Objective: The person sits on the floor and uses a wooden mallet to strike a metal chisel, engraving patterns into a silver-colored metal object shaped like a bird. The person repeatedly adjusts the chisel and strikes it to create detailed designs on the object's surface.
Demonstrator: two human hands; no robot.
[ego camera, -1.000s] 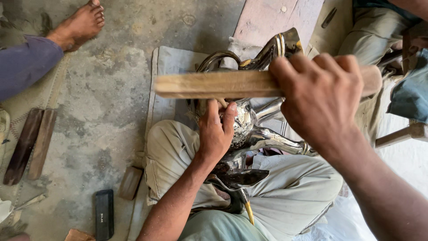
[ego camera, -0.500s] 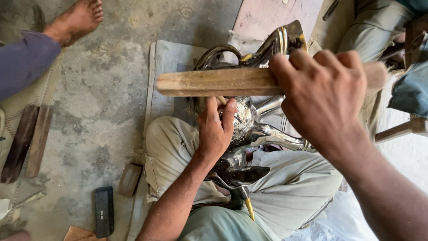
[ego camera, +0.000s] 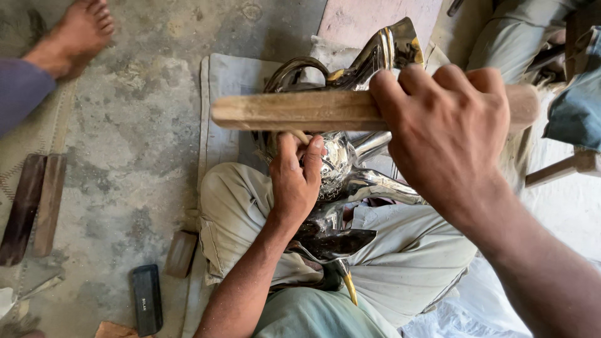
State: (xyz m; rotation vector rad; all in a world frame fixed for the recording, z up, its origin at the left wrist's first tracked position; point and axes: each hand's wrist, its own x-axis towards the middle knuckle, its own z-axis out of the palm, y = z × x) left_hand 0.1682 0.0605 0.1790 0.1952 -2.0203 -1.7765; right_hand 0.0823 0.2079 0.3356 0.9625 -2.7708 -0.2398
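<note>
Two hands are seen at work over a polished metal figure (ego camera: 341, 181) that is propped across the lap, its shiny curved upper part rising toward the top of the view and a brass-coloured tip pointing down near the knees. The right hand (ego camera: 447, 134) is clenched around a wooden stick (ego camera: 294, 111), which is held level above the figure, its long axis running left to right and its free end reaching out to the left. The left hand (ego camera: 297, 181) is pressed against the figure just below the stick, fingers curled on the metal and pinching what looks like a thin peg; that much cannot be told for sure. Of the two, the left hand is nearer the metal. On the concrete floor (ego camera: 138, 125), a dark flat case (ego camera: 146, 299) and two wooden slats (ego camera: 31, 209) are laid well apart from the lap.
</note>
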